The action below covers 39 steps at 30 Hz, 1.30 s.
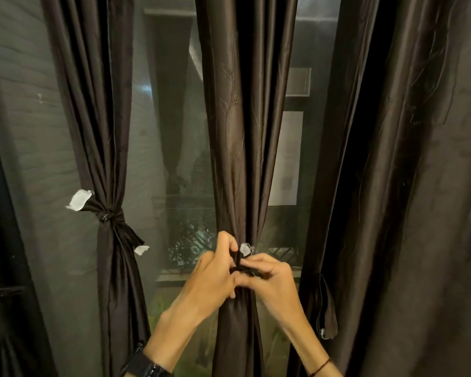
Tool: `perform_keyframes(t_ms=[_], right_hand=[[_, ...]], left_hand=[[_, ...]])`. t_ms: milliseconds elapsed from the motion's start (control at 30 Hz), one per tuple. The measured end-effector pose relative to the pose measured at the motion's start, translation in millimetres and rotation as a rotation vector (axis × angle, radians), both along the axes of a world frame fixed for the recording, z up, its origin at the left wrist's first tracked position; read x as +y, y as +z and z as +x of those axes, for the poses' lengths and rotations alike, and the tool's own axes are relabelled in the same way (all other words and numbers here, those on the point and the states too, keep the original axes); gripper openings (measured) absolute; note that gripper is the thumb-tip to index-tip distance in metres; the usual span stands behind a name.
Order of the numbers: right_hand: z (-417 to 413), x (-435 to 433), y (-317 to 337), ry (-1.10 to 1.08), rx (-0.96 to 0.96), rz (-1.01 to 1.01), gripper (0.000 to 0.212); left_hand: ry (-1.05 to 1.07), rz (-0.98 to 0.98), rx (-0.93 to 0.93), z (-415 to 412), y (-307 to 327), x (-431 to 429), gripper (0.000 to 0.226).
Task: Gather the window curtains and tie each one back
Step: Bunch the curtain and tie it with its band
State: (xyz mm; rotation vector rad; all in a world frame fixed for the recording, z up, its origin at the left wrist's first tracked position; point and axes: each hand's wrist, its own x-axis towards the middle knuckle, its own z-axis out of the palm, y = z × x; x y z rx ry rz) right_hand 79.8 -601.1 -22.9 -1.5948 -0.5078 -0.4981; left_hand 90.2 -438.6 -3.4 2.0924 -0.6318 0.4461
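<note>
I see the tied curtain [104, 131] left, the middle curtain [245, 131] between my hands [215, 273], the loose curtain [405, 186] right.

What my fingers and the frame edges are hiding

My left hand [215, 270] and right hand [269, 278] are covering the tie band [244, 250] on the middle curtain [242, 131], so I cannot tell whether a knot is sitting under them; only its white end is peeking out. My fingers [252, 263] are blurring at the tips. The right curtain [405, 186] is running off the edge, and the far-left curtain [3, 322] is showing only a sliver.
</note>
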Motion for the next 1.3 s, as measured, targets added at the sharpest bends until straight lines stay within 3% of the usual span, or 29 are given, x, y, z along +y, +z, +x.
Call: perform_keyframes(t_ms=[67,167,267,333,400,467,500,567,667,733,833,933,1000,1133,1233,1300], right_hand=[[-0.8,2.3,0.1,-0.117,-0.104,-0.006,0.021],[-3.4,2.4,-5.8,-0.142,-0.082,0.091,0.031],[-6.9,-2.5,-6.8,-0.031,-0.006,0.258,0.041],[-7.2,-7.4,-5.4,0.052,-0.005,0.217,0.051],[-7.4,-11.9,-1.1,0.048,-0.035,0.101,0.052],[-10.5,-17.0,5.6,0.001,-0.158,-0.082,0.047],[-12.9,-19.5,10.1,-0.006,-0.254,-0.208,0.044],[-18.6,-21.1,20.2,0.039,-0.405,-0.504,0.034],[-23.1,-24.5,39.0,-0.022,-0.475,-1.026,0.02],[-24.6,-25.9,46.8,-0.108,-0.553,-1.198,0.018],[-23.4,-23.3,47.8,-0.162,-0.565,-1.311,0.024],[-19.4,-19.3,40.5,-0.203,-0.569,-1.28,0.024],[-16.2,-18.4,34.6,-0.219,-0.544,-1.118,0.022],[-15.8,-18.5,22.4,-0.322,-0.536,-0.866,0.03],[-20.7,-15.8,13.0,-0.349,-0.547,-0.694,0.03],[-21.5,-14.1,7.6,-0.374,-0.584,-0.629,0.029]], left_hand=[[0.0,0.031,0.019,-4.4,1.7,-2.8,0.059],[-0.064,-0.015,0.094,-6.7,2.5,1.9,0.068],[-0.168,-0.031,0.174,-6.8,6.3,11.4,0.051],[-0.215,-0.004,0.223,-5.2,12.5,14.8,0.043],[-0.223,0.067,0.282,-2.5,20.7,16.7,0.053],[-0.189,0.192,0.312,-2.4,27.8,17.3,0.091],[-0.179,0.267,0.308,-1.2,29.8,17.8,0.092],[-0.173,0.349,0.289,1.9,34.7,18.9,0.082],[-0.28,0.315,0.343,0.9,41.6,22.2,0.062],[-0.407,0.215,0.413,-0.4,42.3,24.6,0.039],[-0.384,0.156,0.421,-2.1,35.9,19.8,0.037],[-0.2,0.222,0.188,-4.3,28.6,7.0,0.035],[-0.086,0.352,-0.046,-5.6,21.6,2.3,0.036],[0.143,0.64,-0.535,-11.8,1.4,2.5,0.011],[0.23,0.625,-0.644,-17.2,-5.4,0.0,0.018],[0.318,0.494,-0.56,-17.0,-2.8,-4.0,0.023]])
